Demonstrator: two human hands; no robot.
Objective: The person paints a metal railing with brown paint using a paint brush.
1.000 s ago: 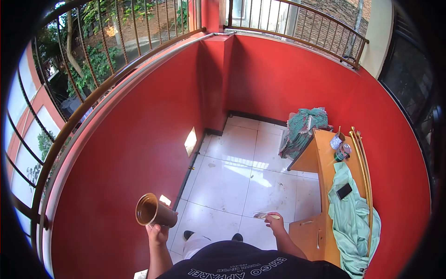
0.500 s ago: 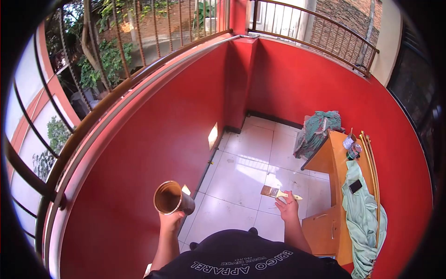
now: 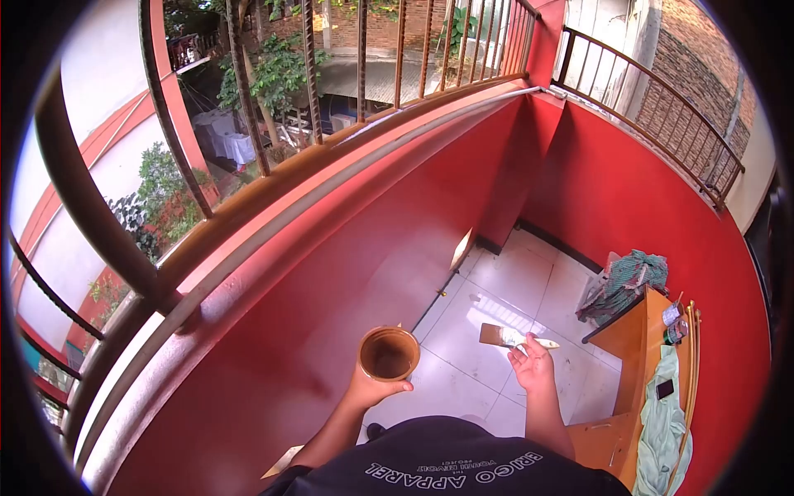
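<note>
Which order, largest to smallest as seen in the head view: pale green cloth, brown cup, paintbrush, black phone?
1. pale green cloth
2. brown cup and paintbrush, too alike to rank: cup wider and nearer the camera, paintbrush longer
3. black phone

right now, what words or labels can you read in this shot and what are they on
"BRIGO APPAREL": printed on the black shirt, upside down as the camera sees it.
Smaller print next to it on the shirt: too small to read.
Cans on the desk: labels too small to read.
Cup in the left hand and brush in the right hand: no text shows.
</note>
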